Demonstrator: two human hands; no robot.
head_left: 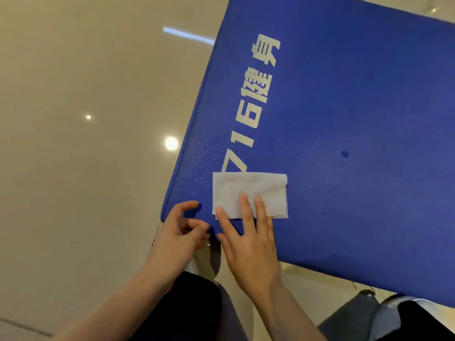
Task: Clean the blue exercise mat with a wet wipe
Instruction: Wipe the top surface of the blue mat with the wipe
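Filling the left half of the frame: glossy beige floor [73,143], throwing back ceiling-light reflections near centre left.

Taking up the right half, upper right down to lower right: blue exercise mat [357,119], lying flat on the floor, near corner pointing toward lower centre. Running diagonally up the mat near its left edge: white printed lettering [256,99], "716" plus characters. Showing at centre right: small dark dent [344,154], looking like a nick in the surface, not dirt, though hard to tell.

Sitting at lower centre of the frame, near the mat's corner: wet wipe [248,190], folded into a flat rectangle, lying on the mat and covering the bottom end of the lettering. Likely folded to give a firm pad with an even contact face.

Pressing down on the wipe's lower edge: right hand [251,244], fingers straight and spread, three fingertips on the wipe, palm back over the mat edge. Not gripping, just pinning flat, probably loading it for a push stroke up the mat.

Hovering at the mat's corner just left of the wipe: left hand [182,232], fingers loosely curled, holding nothing visible, not touching the wipe. Possibly getting ready to steady the corner.

Judging progress: wiping barely begun, most of the mat ahead.
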